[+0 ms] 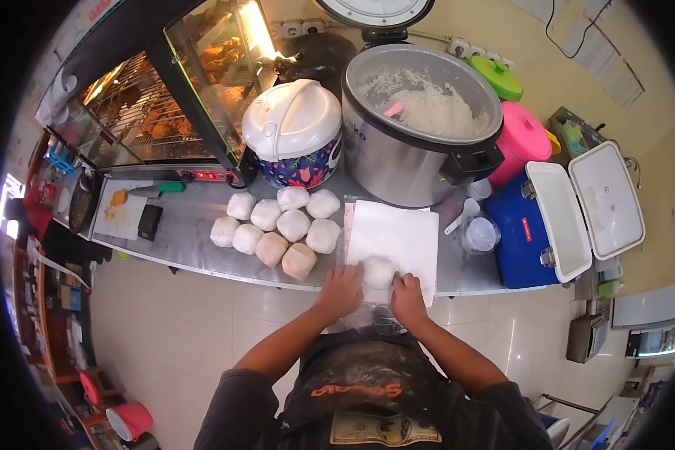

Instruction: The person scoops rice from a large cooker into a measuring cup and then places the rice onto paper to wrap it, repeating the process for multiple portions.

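Observation:
A rounded mound of white rice sits near the front end of a stack of white paper sheets on the metal counter. At its left side, my left hand has its fingers curled in at the paper. My right hand is likewise closed at the paper, just right of the mound. Clear plastic hangs below the counter edge between my wrists. To the left lie several rounded wrapped bundles, most white and two browner. Behind the sheets stands a large open rice cooker with white rice and a pink scoop inside.
A lidded flowered rice container stands beside a glass warming cabinet of fried food. At far left, a green-handled knife rests on a white board. A blue cooler box with its lid raised and a white cup are on the right.

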Demonstrator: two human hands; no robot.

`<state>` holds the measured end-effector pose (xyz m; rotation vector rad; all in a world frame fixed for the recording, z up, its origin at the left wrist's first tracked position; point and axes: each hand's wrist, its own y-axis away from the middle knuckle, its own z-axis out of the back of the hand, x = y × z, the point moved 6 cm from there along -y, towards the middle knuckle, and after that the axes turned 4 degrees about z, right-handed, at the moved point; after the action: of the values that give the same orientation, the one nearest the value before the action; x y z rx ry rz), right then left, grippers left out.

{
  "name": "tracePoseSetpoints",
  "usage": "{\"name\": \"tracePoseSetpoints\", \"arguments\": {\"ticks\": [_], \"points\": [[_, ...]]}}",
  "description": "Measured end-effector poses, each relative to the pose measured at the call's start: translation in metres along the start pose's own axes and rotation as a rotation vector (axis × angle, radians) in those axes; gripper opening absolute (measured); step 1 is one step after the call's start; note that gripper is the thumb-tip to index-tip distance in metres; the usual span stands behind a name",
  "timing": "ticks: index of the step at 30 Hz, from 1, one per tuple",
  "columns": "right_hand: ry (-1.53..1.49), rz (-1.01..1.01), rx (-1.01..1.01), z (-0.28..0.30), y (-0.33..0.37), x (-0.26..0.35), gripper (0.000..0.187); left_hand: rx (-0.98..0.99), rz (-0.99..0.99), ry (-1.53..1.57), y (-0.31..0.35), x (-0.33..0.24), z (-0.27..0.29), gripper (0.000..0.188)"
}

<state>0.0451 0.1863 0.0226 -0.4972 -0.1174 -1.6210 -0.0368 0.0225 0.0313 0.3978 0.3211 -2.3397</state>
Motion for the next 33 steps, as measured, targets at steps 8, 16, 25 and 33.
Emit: {"name": "tracePoseSetpoints", "arguments": {"ticks": [8, 16, 25, 33], "points": [[-0.141, -0.267, 0.210, -0.008, -0.036, 0.010, 0.023, 0.351, 0.638, 0.843, -0.071, 0.027, -0.026, 0.066], [-1.087, -0.591, 0.036, -0.012, -0.031, 0.028, 0.023, 0.086, 0.905, 1.388, -0.042, 0.021, -0.031, 0.052], [-1.146, -0.605, 0.255, 0.042, -0.073, 0.028, 0.056, 0.107, 0.726, 1.686, -0.021, -0.016, 0.058, 0.037], [-0.720, 0.182, 0.495, 0.263, -0.209, 0.059, 0.047, -0.639, 0.651, 0.980, -0.060, 0.106, 0.133, 0.035]]}}
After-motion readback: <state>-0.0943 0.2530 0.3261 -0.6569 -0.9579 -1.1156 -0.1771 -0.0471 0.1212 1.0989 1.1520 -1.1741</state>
